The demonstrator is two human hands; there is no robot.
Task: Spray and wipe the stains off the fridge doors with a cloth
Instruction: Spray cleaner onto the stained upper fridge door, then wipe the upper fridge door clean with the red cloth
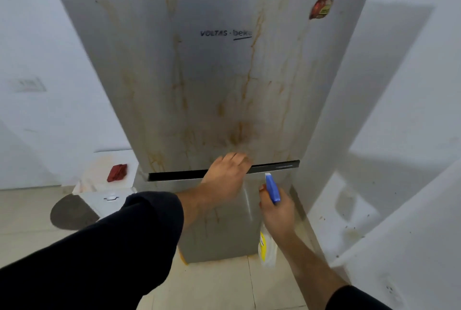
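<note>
The fridge's upper door (224, 72) fills the middle of the view, streaked with orange-brown stains (239, 132) that run down and gather thickest near its bottom edge. Lettering reading "VOLTAS · beko" (225, 33) sits above them, and a red sticker (321, 8) is at two o'clock from it. A black strip (174, 175) separates this door from the lower door (224, 222), which carries fainter streaks.

The left hand (225, 172) lies across that strip, its fingers (237, 157) fairly straight and close together, resting flat on the bottom of the upper door just under the darkest stain; the hand is a little blurred. At four o'clock from it, the right hand (277, 212) grips the neck of a spray bottle (268, 247). Its fingers are curled round the neck below the blue trigger head, whose nozzle points up toward the fridge.

The red cloth (117, 172) lies crumpled on a low pale ledge (99, 185) at nine o'clock from the left hand, well apart from both hands. Pale floor tiles (224, 284) lie below.
</note>
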